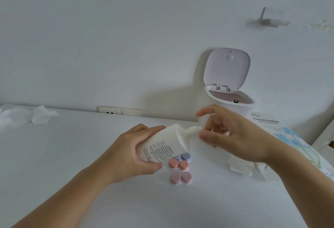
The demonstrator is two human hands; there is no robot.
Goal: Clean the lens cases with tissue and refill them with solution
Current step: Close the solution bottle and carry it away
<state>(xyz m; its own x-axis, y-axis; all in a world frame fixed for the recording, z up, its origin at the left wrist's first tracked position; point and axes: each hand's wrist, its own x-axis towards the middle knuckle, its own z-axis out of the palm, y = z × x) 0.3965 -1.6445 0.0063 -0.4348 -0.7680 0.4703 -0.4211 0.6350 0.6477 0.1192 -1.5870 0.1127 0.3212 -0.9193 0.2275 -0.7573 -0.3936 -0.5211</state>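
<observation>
The bottle is gripped around its body by the left hand, tilted above the worktop, nozzle toward 2 o'clock. The right hand pinches the cap; it should be twisted while the bottle is steadied. The three closed cases lie just below. The blue case is partly hidden, and the cap is blurred.

White bottle with dark print; lens cases blue, orange, pink; blue-flowered tissue pack.

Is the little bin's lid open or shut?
Open. The bin's lid stands straight up at the back, and you can see inside the rim.
</observation>
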